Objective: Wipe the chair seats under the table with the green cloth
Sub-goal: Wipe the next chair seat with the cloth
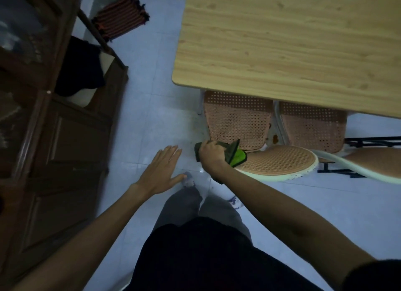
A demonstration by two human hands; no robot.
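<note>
Counts: two hands, one cloth, two chairs, one table, one cabinet, one striped mat.

Far left, dark wooden cabinet with a glass-fronted upper part; a black garment draped over something beside it. Striped mat on the floor beyond, red-and-black bands, fringed ends.

Left hand flat, fingers spread, palm down, holding nothing, hovering over the floor.

Right hand clenched on the green cloth, which is bunched, bright green face showing at its right edge. Cloth sits at the front edge of the left chair, over the meeting of seat and curved backrest; whether it presses the seat I cannot tell.

Right chair just beside it. Both have perforated terracotta seats, pale frames, pushed partly under the table, light wood-grain top.

Floor: pale tiles, dim light. Some brown spots between the chairs.
</note>
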